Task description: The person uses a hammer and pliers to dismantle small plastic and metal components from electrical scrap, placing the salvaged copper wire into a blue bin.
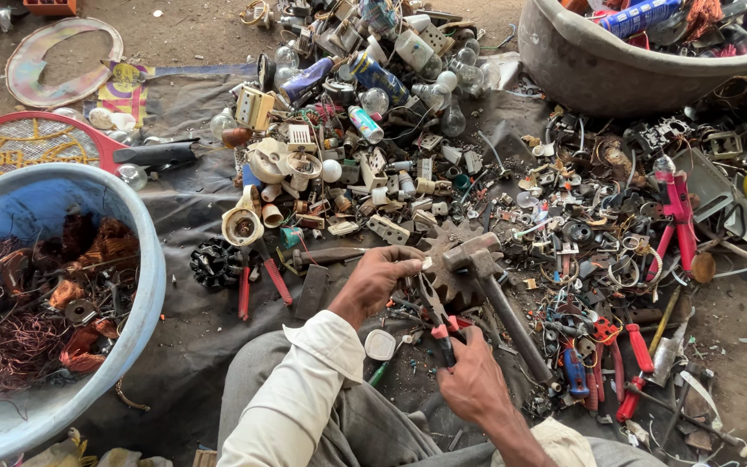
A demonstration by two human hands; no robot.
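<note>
1. Right now the left hand pinches a small pale part between its fingertips, just above the rusty gear wheel that lies on the dark ground sheet; its grip is narrow and closed on that piece.
2. The right hand is wrapped around the red handles of a pair of pliers, its grip closed on them, with the pliers' nose pointing up toward the small pale part. Whether the nose already bites the part is too small to tell.
3. A hammer rests with its head on the gear wheel and its handle running down to the right, touching neither hand.
4. As for progress, the blue tub at the left already holds a good mass of copper wire and wound coils, which I judge to be stripped material.
5. Much looks left: a broad heap of bulbs, plugs and sockets is spread beyond the gear wheel, and small metal scrap lies thick to the right.
6. More tools lie unused near the knees, among them red-handled cutters at the left and red and blue pliers at the right.
7. A grey basin full of mixed scrap stands at the top right.
</note>
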